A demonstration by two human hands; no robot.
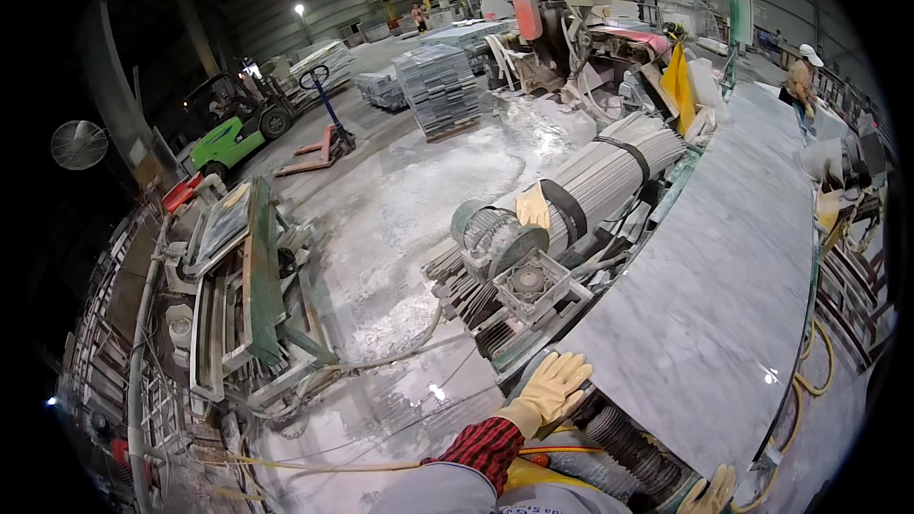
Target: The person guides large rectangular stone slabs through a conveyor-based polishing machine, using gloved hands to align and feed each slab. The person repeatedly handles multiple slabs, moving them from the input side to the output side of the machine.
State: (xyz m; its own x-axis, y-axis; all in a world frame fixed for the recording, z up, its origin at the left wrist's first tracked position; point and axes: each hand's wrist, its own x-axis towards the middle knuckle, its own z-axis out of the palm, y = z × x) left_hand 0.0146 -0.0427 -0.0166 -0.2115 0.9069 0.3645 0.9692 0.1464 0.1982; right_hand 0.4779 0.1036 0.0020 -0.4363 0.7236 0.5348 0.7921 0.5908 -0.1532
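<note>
A long grey-veined white marble slab stretches away from me on a green-edged machine bed. My left hand, in a cream work glove, is at the slab's near left corner with its fingers stretched out. At the slab's near edge, lower right, my right hand wears a matching glove. Its fingers are extended, and the lower picture edge cuts off the rest of it. A dark ribbed roller lies between my hands, just below the slab's near edge. Neither hand is wrapped round anything visible.
Left of the slab stands a dusty electric motor with a spare glove on it, before strapped stone strips. Yellow hoses trail at right. A person stands beyond the slab. A green forklift and pallet jack stand far left.
</note>
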